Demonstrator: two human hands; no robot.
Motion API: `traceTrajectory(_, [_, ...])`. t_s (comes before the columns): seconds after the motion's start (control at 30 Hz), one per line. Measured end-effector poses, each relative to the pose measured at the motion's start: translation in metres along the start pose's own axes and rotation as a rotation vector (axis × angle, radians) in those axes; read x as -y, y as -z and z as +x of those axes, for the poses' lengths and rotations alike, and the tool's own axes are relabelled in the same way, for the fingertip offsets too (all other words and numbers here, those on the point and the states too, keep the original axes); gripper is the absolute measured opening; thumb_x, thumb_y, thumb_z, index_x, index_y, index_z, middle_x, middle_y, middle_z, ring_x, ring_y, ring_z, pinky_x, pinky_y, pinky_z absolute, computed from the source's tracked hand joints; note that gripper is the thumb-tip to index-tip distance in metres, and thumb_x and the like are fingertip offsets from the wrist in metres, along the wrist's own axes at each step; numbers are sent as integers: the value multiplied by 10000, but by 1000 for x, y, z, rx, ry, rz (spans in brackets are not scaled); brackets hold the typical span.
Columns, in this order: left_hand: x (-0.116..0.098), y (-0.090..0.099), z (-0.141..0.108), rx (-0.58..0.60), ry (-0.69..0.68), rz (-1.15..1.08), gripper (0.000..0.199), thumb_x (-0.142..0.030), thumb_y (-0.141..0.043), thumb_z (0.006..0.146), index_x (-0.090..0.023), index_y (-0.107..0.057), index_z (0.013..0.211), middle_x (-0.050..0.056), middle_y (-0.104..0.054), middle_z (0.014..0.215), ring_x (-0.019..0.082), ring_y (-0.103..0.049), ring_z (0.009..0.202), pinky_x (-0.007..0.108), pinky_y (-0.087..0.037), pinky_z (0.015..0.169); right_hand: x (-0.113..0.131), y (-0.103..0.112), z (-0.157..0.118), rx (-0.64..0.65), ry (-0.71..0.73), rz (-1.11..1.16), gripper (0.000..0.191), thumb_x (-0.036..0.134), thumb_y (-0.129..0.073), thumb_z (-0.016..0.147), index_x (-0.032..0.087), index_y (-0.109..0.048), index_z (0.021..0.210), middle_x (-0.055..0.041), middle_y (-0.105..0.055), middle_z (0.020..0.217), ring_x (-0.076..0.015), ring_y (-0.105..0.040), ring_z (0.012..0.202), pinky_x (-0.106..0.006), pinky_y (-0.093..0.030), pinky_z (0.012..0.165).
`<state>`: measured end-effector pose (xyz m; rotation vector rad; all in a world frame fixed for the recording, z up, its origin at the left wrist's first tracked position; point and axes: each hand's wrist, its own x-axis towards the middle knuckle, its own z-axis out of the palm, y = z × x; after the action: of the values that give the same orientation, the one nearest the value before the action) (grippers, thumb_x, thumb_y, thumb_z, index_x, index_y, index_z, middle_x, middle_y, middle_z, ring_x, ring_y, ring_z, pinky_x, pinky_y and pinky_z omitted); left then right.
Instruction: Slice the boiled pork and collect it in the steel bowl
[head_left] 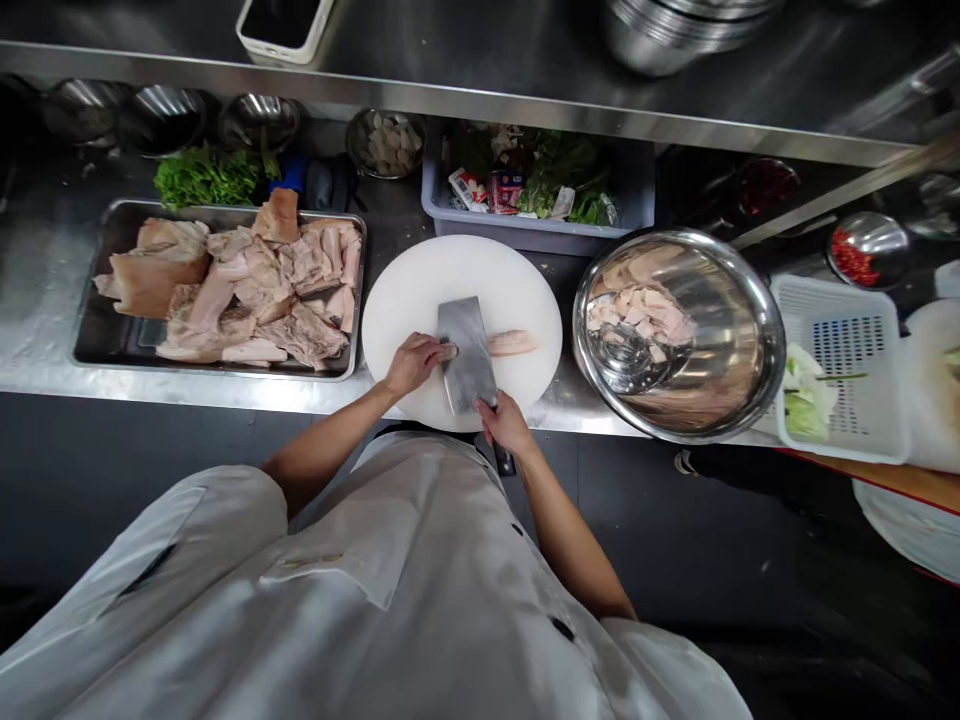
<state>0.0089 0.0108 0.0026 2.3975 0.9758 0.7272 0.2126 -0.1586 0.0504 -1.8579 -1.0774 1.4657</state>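
Observation:
A round white cutting board (405, 280) lies on the counter in front of me. My right hand (506, 422) grips the handle of a cleaver (465, 350), whose broad blade lies tilted over the board. At the blade's left edge, my left hand (414, 362) has its fingers closed on a small piece of meat (448, 352). To the right of the blade rests a pale strip of meat (513, 342) on the board. The blade hides part of the board and whatever lies beneath it.
Left stands a metal tray (90, 335) of cooked meat slabs; right, a steel bowl (720, 350) with cut pieces. Behind the board is a grey bin (525, 238) of scraps. A white basket (862, 400) sits far right, and a steel shelf (450, 70) overhangs the back.

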Motion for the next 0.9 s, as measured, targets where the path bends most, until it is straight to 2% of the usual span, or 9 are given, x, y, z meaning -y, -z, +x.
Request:
traceTrajectory(0.13, [-1,-5,-4,-54,-62,44,178,-206,-573,1022,-203,-725,930,50,-717,949,187,-643,915,344,-563,864,-12,-1,-20,21,-51,-43,256,501,-554,949,266,-461,911,102,-497,458,-163,-507,334,-265,-385,401])
traceTrajectory(0.3, [-3,-4,-6,-25,-69,68,121,-202,-584,1016,-194,-690,958,63,-693,985,189,-636,944,357,-557,891,13,-13,4,-36,-73,-144,187,411,-531,973,262,-457,888,73,-514,451,-184,-541,362,-282,-417,448])
traceTrajectory(0.37, [-6,-2,-6,-6,-49,75,124,-200,-569,1020,-188,-668,946,70,-678,978,195,-625,942,362,-556,883,12,-14,1,-40,-79,-167,172,404,-526,978,256,-470,911,71,-515,452,-193,-548,369,-290,-428,463])
traceTrajectory(0.5, [-14,-3,-10,13,-50,79,167,-152,-503,1028,-188,-630,926,71,-661,967,199,-610,934,365,-552,880,-5,-14,-22,-7,-82,-238,189,423,-527,995,236,-512,974,59,-541,482,-208,-575,402,-305,-459,519])
traceTrajectory(0.6, [-15,-6,-16,-5,-29,46,112,-140,-531,999,-193,-619,953,76,-653,997,209,-602,967,374,-554,890,9,-27,-8,-75,-86,-359,188,396,-538,1011,208,-542,1016,-10,-622,578,-239,-644,514,-319,-469,571])
traceTrajectory(0.7, [-2,-2,-13,-18,3,65,107,-105,-559,947,-192,-616,967,85,-643,993,232,-594,984,399,-552,894,42,-42,27,-199,-58,-449,158,327,-555,1014,174,-554,1054,-100,-702,737,-258,-691,638,-337,-495,666])
traceTrajectory(0.77, [14,5,1,-25,45,124,124,-85,-550,931,-189,-618,929,92,-636,960,247,-588,950,428,-545,890,58,-39,43,-205,-27,-438,135,308,-566,1006,180,-550,1046,-99,-706,758,-250,-685,630,-346,-506,689])
traceTrajectory(0.83, [32,15,22,-43,99,183,129,-94,-547,932,-182,-621,874,105,-629,932,262,-583,927,457,-538,890,59,-26,42,-198,-11,-350,127,328,-571,997,208,-537,1023,-50,-676,695,-231,-652,557,-339,-503,629])
traceTrajectory(0.9, [43,24,40,-93,122,224,118,-104,-553,930,-167,-645,892,124,-640,982,282,-584,979,481,-532,915,47,-6,24,-211,-20,-216,154,385,-561,991,239,-514,995,12,-609,591,-210,-595,460,-321,-472,523])
